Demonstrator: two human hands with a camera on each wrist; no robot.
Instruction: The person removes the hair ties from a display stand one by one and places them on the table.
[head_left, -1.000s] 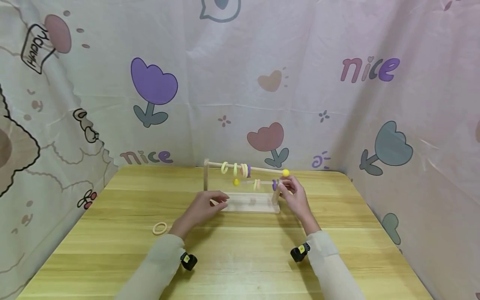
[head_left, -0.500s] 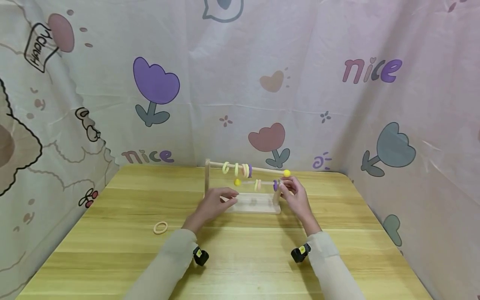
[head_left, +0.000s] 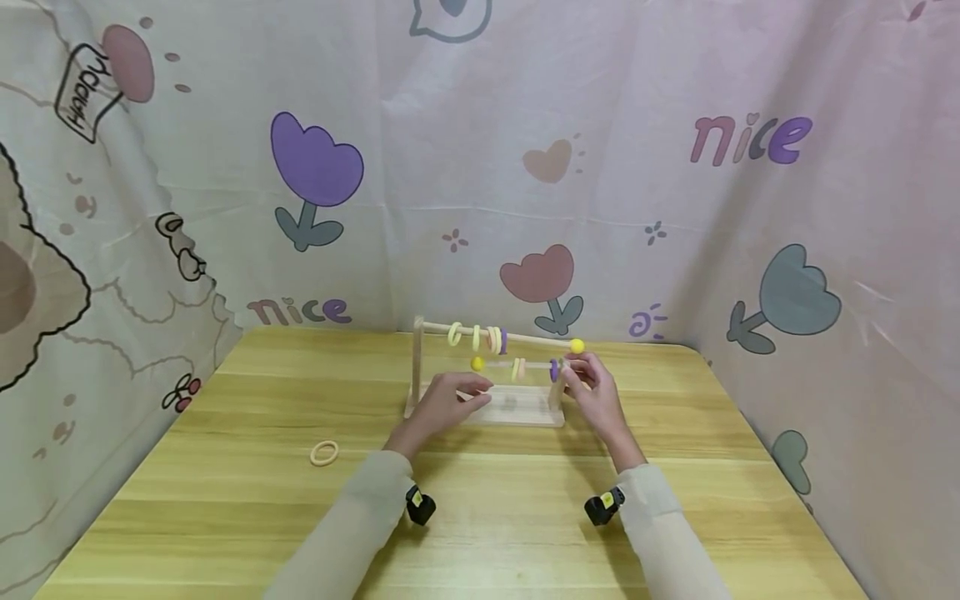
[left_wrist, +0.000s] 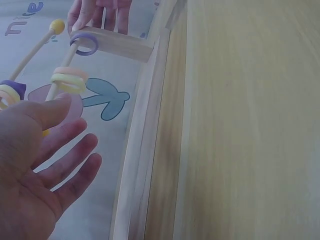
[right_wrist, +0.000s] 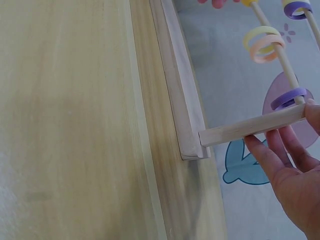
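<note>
A wooden rack stands on the table, its flat base (head_left: 528, 417) lying lengthwise. From its tall left upright (head_left: 417, 358) an upper rod (head_left: 540, 339) runs right to a yellow ball (head_left: 577, 345), carrying several yellow, pink and purple rings. A lower rod (right_wrist: 286, 65) leaves the short right post (right_wrist: 250, 125); on it hang a yellow ring, a peach ring (right_wrist: 260, 52) and a purple ring (right_wrist: 287, 97). My right hand (head_left: 600, 400) pinches that post near its top. My left hand (head_left: 442, 404), fingers apart and holding nothing, hovers before the base, below the lower rod's yellow ball (head_left: 477, 364).
A loose pale wooden ring (head_left: 313, 457) lies on the table (head_left: 510, 533), left of my left forearm. A printed cloth (head_left: 450, 167) hangs behind the table and along both sides. Each wrist wears a small black camera.
My left hand has moved right along the front of the rack, uncovering more of the left upright and base. My right hand keeps its grip on the post.
</note>
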